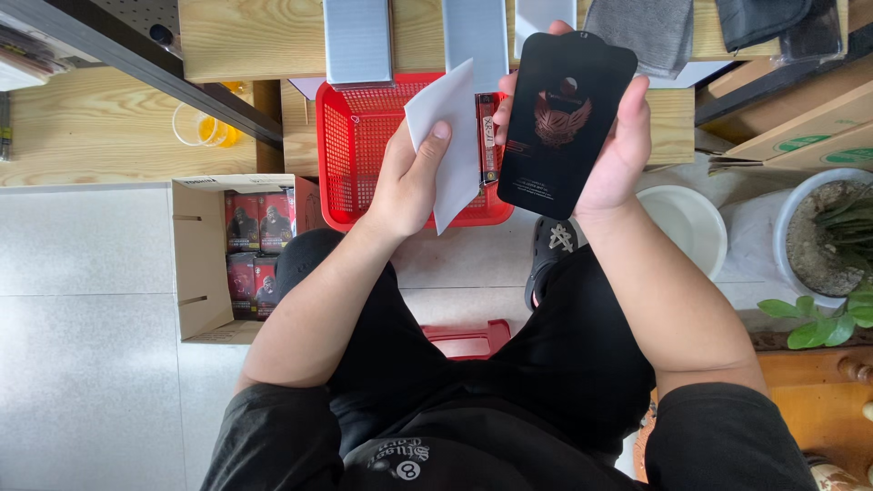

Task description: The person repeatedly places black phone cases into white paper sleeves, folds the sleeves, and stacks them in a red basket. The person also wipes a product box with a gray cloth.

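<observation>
— What sits furthest left?

— A clear plastic cup [202,125] with something yellow in it, on the wooden shelf [100,127]. Below it, on the pale tiled floor [82,345], stands an open cardboard box [202,264] packed with red and dark packets [257,245].

— And the left hand?

— The left hand [409,182] is closed on a white paper sleeve [450,136] — thumb lying flat on its face, the other fingers behind it. The sleeve is held tilted, above a red plastic basket [350,136] that rests on the floor against the wooden shelf.

— What about the right?

— The right hand [614,150] grips a flat black card [566,118] with a reddish winged emblem, fingers wrapped round its right edge and fingertips showing at the left edge. The card is nearly upright in view, just beside the sleeve; I cannot tell whether the two touch.

— Anything lower down?

— Black trousers, a dark shoe [552,245] under the card, and a red stool [468,338] between the knees.

— Further right?

— A white bowl [689,223] on the floor, then a white pot [823,236] with a green plant [832,314].
</observation>
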